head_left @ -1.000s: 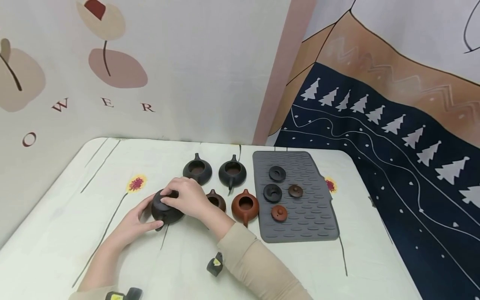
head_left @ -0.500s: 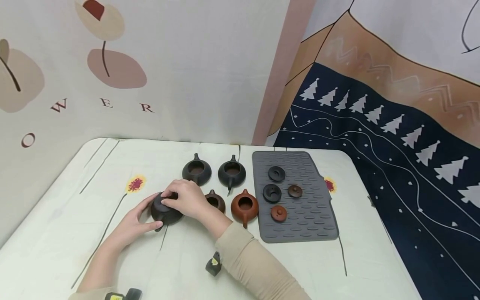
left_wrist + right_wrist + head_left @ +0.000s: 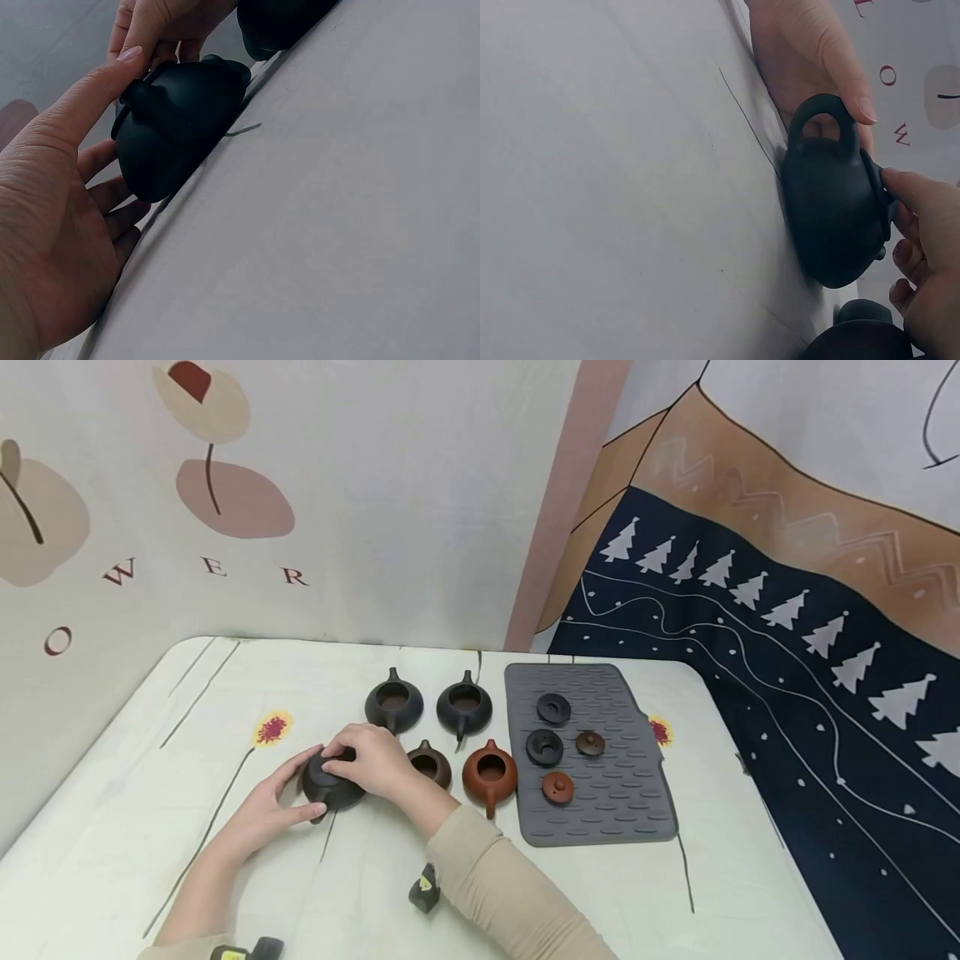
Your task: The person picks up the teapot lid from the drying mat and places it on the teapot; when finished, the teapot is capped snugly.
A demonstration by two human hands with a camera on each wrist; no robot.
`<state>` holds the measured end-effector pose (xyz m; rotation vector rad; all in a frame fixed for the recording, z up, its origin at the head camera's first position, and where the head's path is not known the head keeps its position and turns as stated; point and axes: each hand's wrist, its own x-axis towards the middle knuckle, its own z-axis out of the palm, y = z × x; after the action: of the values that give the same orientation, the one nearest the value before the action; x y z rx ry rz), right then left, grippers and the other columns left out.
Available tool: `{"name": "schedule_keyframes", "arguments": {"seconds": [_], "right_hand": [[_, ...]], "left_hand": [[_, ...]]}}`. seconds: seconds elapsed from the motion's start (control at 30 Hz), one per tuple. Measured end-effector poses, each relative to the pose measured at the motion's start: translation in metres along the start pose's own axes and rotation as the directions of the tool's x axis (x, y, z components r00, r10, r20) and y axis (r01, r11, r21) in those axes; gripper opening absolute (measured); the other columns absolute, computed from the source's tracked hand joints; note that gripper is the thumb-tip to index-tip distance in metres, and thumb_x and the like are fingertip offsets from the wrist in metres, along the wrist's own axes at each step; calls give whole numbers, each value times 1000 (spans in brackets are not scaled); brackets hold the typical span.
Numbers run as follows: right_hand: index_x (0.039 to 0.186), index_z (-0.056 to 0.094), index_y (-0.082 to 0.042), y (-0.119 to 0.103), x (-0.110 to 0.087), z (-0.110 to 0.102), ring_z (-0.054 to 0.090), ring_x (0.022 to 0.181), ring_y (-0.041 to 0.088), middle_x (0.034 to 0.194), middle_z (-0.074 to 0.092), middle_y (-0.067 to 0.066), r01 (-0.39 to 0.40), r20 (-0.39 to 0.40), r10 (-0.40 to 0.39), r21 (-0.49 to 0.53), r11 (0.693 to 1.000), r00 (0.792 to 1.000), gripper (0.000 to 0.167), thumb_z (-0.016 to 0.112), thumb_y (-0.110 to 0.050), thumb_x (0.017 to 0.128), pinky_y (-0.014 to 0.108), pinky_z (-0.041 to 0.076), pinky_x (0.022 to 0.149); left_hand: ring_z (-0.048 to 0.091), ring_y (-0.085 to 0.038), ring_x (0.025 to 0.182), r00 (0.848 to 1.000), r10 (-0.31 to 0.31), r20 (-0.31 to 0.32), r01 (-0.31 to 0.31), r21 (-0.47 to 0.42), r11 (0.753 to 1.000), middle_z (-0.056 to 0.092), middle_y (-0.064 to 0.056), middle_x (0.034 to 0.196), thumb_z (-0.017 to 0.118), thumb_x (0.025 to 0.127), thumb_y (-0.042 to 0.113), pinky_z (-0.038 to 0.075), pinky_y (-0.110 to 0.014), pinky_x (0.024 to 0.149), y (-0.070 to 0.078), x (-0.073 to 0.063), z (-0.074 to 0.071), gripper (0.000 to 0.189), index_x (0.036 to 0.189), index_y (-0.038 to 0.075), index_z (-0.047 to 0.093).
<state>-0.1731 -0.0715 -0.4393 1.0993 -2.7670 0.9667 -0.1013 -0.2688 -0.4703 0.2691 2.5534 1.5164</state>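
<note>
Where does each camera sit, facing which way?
Head: on the head, facing forward and down at the lidded pot and mat; left hand, right hand, forearms show.
Left wrist: on that wrist, facing the lidded pot; left hand near, right beyond.
Right wrist: likewise facing it; right hand near, left beyond.
Wrist views share the lidded pot.
</note>
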Motion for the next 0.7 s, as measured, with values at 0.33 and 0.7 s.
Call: {"name": "schedule_keyframes", "arguments": {"seconds": [0.33,0.7], "right_hand": [[103,73,-23,-4,-4,-14,54,92,-6,93,64,-18,3,5,-3,21,1000,1000,19,72,-33,87,8,36,84],[104,73,-20,-8,-20,-37,56,83,8,87,60,-16,36,-28,-33,114,993,999,21,73,-31,86,8,37,69]], "left_hand": [[16,-45,138,1000,-23,-4,23,12,1000,28,-23,151,78,81,22,17,-67,103,0,0,-1,88,151,11,27],[15,-44,140,999,-32,-3,32,12,999,28,-21,151,79,80,24,16,-70,102,-1,1,0,87,152,18,29]]}}
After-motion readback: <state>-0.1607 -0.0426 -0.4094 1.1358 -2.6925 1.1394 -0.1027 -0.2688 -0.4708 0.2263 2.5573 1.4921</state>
